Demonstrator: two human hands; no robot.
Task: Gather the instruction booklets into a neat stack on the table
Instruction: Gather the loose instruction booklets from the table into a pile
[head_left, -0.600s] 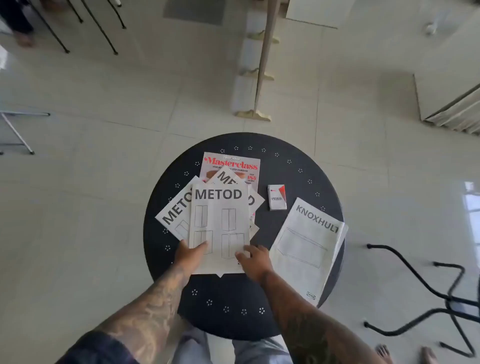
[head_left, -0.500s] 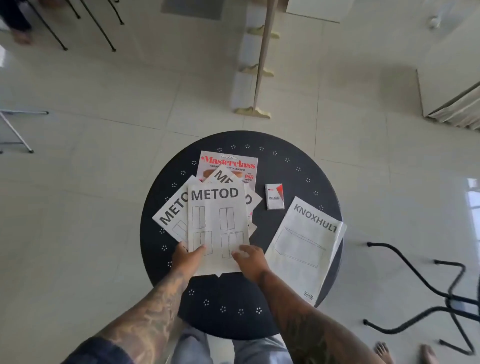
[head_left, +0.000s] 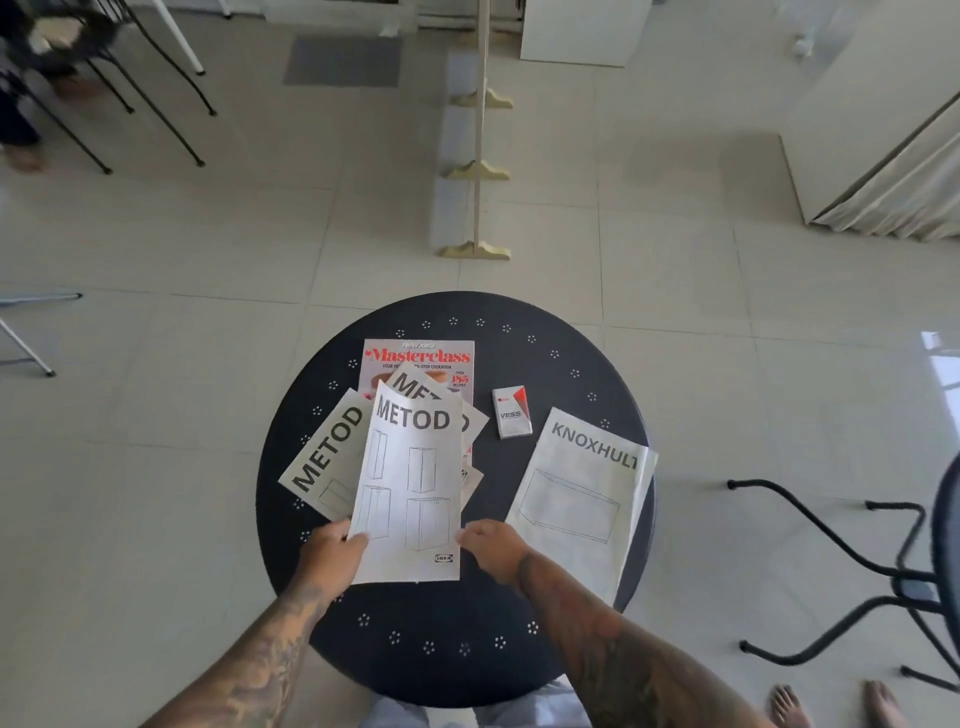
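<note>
On the round black table (head_left: 457, 665) several white booklets lie fanned out. My left hand (head_left: 332, 551) pinches the lower left corner of the top METOD booklet (head_left: 410, 488), which looks lifted at its near end. My right hand (head_left: 491, 545) touches that booklet's lower right edge, fingers curled. A second METOD booklet (head_left: 324, 457) lies angled to the left beneath it, and a third METOD booklet (head_left: 467, 415) peeks out behind. A KNOXHULT booklet (head_left: 582, 499) lies apart at the right, overhanging the table edge.
A Masterclass magazine (head_left: 421, 356) lies under the METOD pile at the back. A small VESS box (head_left: 511, 413) sits between the pile and the KNOXHULT booklet. A black wire chair (head_left: 872, 582) stands at the right, a wooden stand (head_left: 480, 156) beyond the table.
The top METOD booklet has slid toward me and its near end has come up. My right hand has shifted from on top of the page to its right edge.
</note>
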